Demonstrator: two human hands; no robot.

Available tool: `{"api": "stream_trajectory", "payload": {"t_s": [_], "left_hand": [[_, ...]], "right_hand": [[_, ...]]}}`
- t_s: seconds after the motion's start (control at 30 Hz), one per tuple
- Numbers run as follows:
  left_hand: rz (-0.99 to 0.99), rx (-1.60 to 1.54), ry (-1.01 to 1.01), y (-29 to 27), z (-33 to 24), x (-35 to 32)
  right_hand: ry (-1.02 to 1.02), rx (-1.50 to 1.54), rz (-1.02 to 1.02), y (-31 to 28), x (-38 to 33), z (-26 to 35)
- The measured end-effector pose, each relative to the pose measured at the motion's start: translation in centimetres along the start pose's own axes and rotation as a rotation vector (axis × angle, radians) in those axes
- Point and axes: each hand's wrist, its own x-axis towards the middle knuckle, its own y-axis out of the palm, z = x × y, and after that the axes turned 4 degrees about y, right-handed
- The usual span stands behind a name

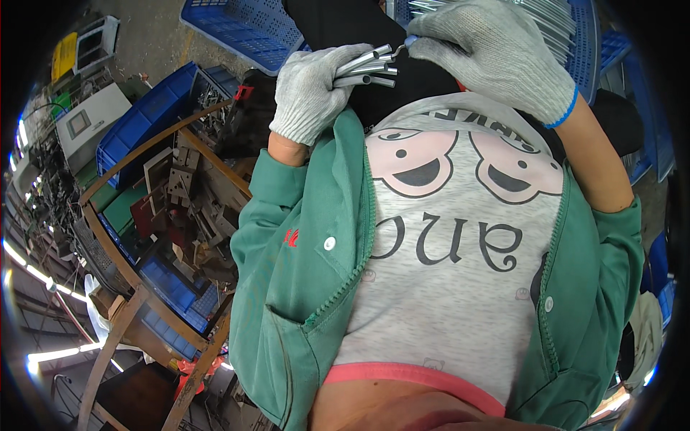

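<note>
1. Tubes first: I see a small bundle of metal tubes (366,70) near the top of the view, just above the chest of the grey printed shirt (460,237).
2. Their long axis runs close to level across the picture, tilted slightly, with the open cut ends pointing toward my right and the other ends buried in the left palm.
3. My left hand (316,90), in a grey knit glove, is wrapped shut around the bundle, fingers curled over the top of it; the wrist bends up out of a green jacket sleeve (287,215).
4. My right hand (496,54), also gloved with a blue cuff edge, is arched downward from the upper right, fingertips pressed together at the tube ends; it seems to pinch one tube's tip, though I cannot tell the exact grip.
5. The right forearm is bare and slants down to the right edge of the jacket.
6. Behind the right hand a blue crate (586,43) holds more metal tubes.
7. Another blue basket (248,29) lies on the floor at upper left.
8. To my left stands a rusty metal-framed rack (165,215) loaded with metal parts and blue bins.
</note>
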Motion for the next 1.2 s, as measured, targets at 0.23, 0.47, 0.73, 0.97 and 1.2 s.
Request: {"api": "stream_trajectory", "payload": {"t_s": [0.23,0.47,0.73,0.97,1.2], "left_hand": [[-0.028,-0.034,-0.017,-0.6,-0.9,0.4],[-0.102,0.053,0.027,-0.6,-1.1,0.1],[-0.058,0.057,0.020,-0.8,-1.0,-0.1],[-0.113,0.107,0.037,-0.5,-1.0,0.0],[-0.087,0.078,0.049,-0.3,-0.7,-0.1]], "right_hand": [[-0.187,-0.210,0.047,0.0,0.0,-1.1],[-0.046,-0.158,0.097,-0.4,-0.1,0.6],[0.079,0.117,0.134,0.9,0.2,-0.9],[0.097,0.022,0.182,0.3,0.1,0.3],[0.304,0.115,0.198,0.6,0.1,0.2]]}}
